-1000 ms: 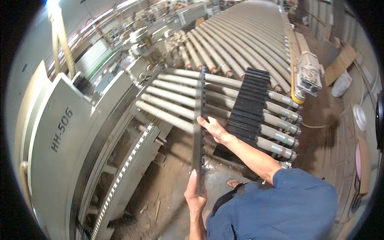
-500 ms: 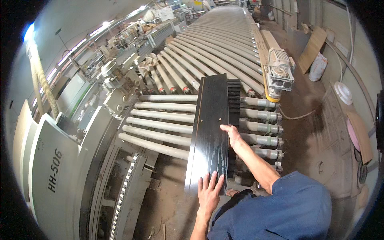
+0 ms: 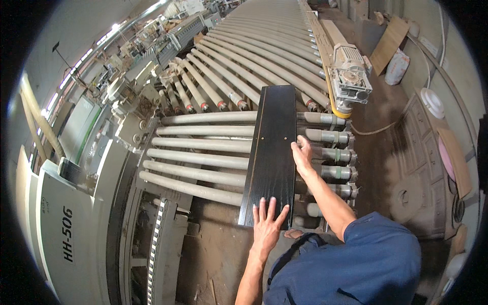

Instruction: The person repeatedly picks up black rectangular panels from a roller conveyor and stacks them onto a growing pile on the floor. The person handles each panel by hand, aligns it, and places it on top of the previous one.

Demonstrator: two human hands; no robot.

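Note:
A long black board (image 3: 272,157) with a thin pale line along its left side and two small holes lies lengthwise over the rollers. My left hand (image 3: 268,226) rests on its near end, fingers spread flat on the surface. At the board's right edge, my right hand (image 3: 303,156) is closed around the side, with the thumb toward the board and the fingers curled. What lies directly beneath the board is mostly hidden.
Grey rollers (image 3: 198,158) run crosswise under the board, and a longer roller conveyor (image 3: 269,38) stretches away beyond. A motor unit (image 3: 351,76) stands at the right side. To the left is a large pale machine (image 3: 71,218). A carved panel (image 3: 406,173) leans at right.
The board has shifted right, covering the dark ridged stack that showed along its right side. My right thumb has moved from the board's top to its right edge. My left hand stays at the near end.

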